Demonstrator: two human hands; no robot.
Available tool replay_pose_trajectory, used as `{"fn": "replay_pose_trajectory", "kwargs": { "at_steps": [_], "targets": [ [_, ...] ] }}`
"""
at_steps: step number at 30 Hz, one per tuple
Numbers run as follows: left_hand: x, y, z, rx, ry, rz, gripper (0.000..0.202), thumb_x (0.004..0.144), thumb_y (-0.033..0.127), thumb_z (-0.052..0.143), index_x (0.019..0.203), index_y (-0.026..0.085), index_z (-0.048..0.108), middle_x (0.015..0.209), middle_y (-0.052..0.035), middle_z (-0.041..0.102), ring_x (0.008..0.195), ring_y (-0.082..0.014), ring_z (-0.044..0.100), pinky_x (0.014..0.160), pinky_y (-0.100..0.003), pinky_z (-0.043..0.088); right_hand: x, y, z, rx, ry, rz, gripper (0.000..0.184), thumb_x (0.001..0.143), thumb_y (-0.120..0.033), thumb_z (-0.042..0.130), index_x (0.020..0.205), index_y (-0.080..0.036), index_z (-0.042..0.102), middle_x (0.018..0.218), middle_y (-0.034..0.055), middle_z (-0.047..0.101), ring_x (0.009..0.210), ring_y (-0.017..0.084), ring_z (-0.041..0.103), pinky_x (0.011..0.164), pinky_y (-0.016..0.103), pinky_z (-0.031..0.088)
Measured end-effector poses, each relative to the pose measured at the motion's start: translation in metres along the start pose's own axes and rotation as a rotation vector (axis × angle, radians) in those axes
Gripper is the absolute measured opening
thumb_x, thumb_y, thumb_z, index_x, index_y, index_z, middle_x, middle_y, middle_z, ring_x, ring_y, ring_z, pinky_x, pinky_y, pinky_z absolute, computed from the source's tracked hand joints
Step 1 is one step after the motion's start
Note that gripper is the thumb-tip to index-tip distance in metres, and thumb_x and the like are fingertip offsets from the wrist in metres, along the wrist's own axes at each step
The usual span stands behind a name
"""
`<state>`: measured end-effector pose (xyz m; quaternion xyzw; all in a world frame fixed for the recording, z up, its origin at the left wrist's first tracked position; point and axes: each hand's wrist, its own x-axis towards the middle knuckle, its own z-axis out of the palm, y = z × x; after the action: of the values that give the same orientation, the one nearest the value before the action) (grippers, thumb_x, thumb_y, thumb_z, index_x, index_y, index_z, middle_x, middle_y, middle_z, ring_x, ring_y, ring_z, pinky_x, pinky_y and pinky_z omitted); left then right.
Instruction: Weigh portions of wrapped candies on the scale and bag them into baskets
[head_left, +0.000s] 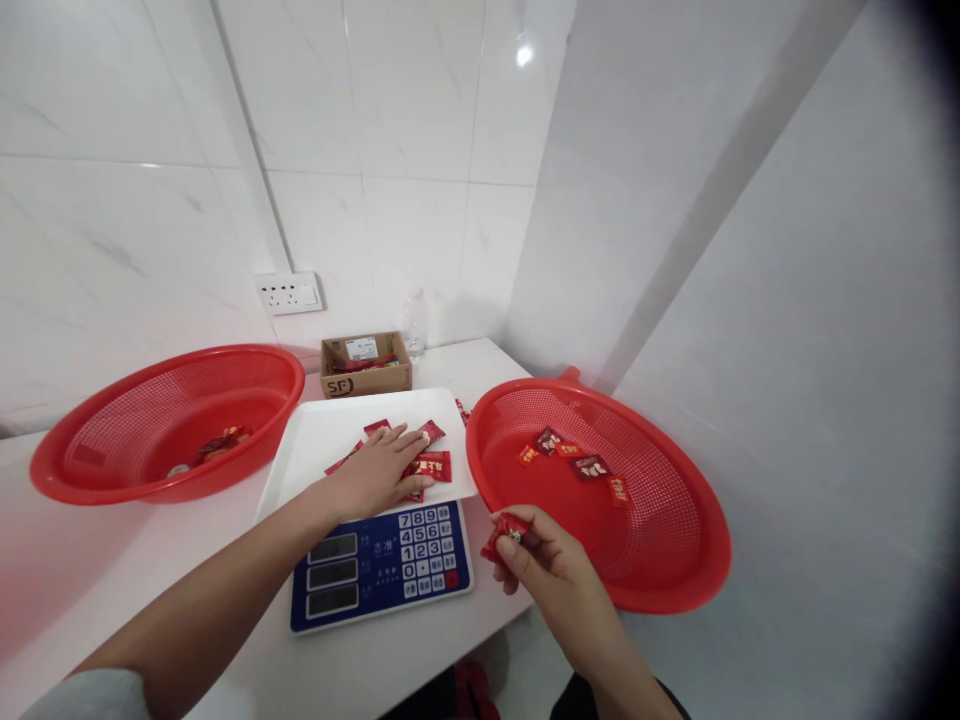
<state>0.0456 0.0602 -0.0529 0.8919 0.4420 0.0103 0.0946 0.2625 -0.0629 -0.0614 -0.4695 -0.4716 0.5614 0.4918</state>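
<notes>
My left hand lies palm down with fingers spread over several red wrapped candies on the white tray of a digital scale. Part of the candies is hidden under the palm. Between the thumb and fingers of my right hand is a small red candy packet, held just right of the scale's keypad. Beyond that hand stands a red plastic basket, with several red, orange and dark packets spread in it.
Another red basket with a few packets is on the left of the white table. Behind the scale are a cardboard box of packets and a clear plastic bottle. A wall socket is above; a grey wall bounds the right.
</notes>
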Motion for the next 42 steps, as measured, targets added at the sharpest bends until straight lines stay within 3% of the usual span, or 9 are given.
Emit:
{"fn": "replay_pose_trajectory", "kwargs": {
  "at_steps": [4,7,10,14,18,23,28,34,42],
  "targets": [
    [-0.017,0.015,-0.003,-0.105,0.125,0.043,0.056,0.092,0.050,0.039,0.140,0.021,0.036,0.149,-0.0085,0.032,0.140,-0.0290,0.018,0.111,-0.050,0.020,0.001,0.000,0.001,-0.014,0.011,-0.006,0.033,0.078,-0.049,0.064,0.092,-0.020,0.059,0.072,-0.0005,0.059,0.063,0.013,0.057,0.056,0.025,0.047],
    [-0.034,0.038,-0.006,-0.325,0.221,0.096,0.046,0.093,0.045,0.041,0.133,0.023,0.044,0.143,-0.0071,0.042,0.135,-0.0230,0.030,0.109,-0.042,0.028,0.000,-0.002,0.004,-0.046,-0.017,-0.002,0.035,0.079,-0.048,0.062,0.102,-0.021,0.058,0.078,0.0005,0.060,0.068,0.014,0.057,0.062,0.028,0.048],
    [-0.047,0.063,-0.006,-0.586,0.196,0.185,0.032,0.093,0.040,0.045,0.116,0.022,0.058,0.117,-0.0059,0.062,0.110,-0.0190,0.053,0.095,-0.033,0.041,-0.002,-0.002,0.009,-0.126,-0.105,0.001,0.041,0.082,-0.042,0.059,0.118,-0.023,0.052,0.084,0.0009,0.059,0.071,0.013,0.055,0.065,0.028,0.047],
    [-0.052,0.084,0.000,-0.840,0.157,0.140,0.022,0.091,0.035,0.049,0.084,0.019,0.063,0.084,-0.0014,0.066,0.078,-0.0146,0.057,0.072,-0.025,0.042,-0.007,-0.001,0.012,-0.212,-0.205,0.011,0.043,0.086,-0.037,0.054,0.127,-0.025,0.045,0.090,0.0017,0.059,0.071,0.013,0.052,0.065,0.028,0.045],
    [-0.055,0.088,0.009,-0.969,0.218,-0.002,0.024,0.088,0.031,0.051,0.071,0.016,0.057,0.070,0.0000,0.059,0.066,-0.0128,0.051,0.063,-0.023,0.038,-0.009,-0.002,0.013,-0.289,-0.212,-0.007,0.041,0.085,-0.031,0.056,0.125,-0.024,0.047,0.086,0.0005,0.059,0.075,0.014,0.053,0.069,0.029,0.043],
    [-0.060,0.088,0.013,-1.021,0.309,-0.068,0.026,0.087,0.038,0.052,0.073,0.017,0.057,0.069,0.0003,0.055,0.066,-0.0129,0.048,0.062,-0.024,0.036,-0.006,-0.007,0.015,-0.418,-0.215,-0.050,0.024,0.085,-0.041,0.054,0.090,-0.018,0.060,0.076,0.0011,0.058,0.070,0.015,0.051,0.062,0.026,0.039],
    [-0.061,0.089,0.014,-1.092,0.230,-0.062,0.030,0.087,0.044,0.050,0.073,0.017,0.052,0.067,0.0015,0.051,0.063,-0.0120,0.044,0.059,-0.024,0.035,-0.008,-0.007,0.016,-0.534,-0.243,-0.091,0.033,0.090,-0.042,0.044,0.068,-0.019,0.052,0.064,-0.0010,0.053,0.062,0.013,0.049,0.056,0.025,0.035],
    [-0.060,0.089,0.015,-1.172,0.085,0.037,0.041,0.090,0.048,0.043,0.066,0.016,0.048,0.063,0.0021,0.048,0.060,-0.0104,0.041,0.056,-0.022,0.034,-0.011,-0.009,0.015,-0.488,-0.282,-0.106,0.033,0.090,-0.041,0.044,0.065,-0.019,0.050,0.063,-0.0011,0.055,0.061,0.012,0.051,0.056,0.023,0.036],
    [-0.061,0.091,0.015,-1.145,0.160,0.034,0.042,0.092,0.046,0.042,0.062,0.017,0.045,0.060,0.0031,0.046,0.058,-0.0098,0.039,0.056,-0.021,0.032,-0.014,-0.010,0.016,-0.450,-0.274,-0.061,0.036,0.088,-0.046,0.046,0.066,-0.019,0.051,0.063,-0.0018,0.051,0.060,0.012,0.047,0.054,0.023,0.034]
  ]
}}
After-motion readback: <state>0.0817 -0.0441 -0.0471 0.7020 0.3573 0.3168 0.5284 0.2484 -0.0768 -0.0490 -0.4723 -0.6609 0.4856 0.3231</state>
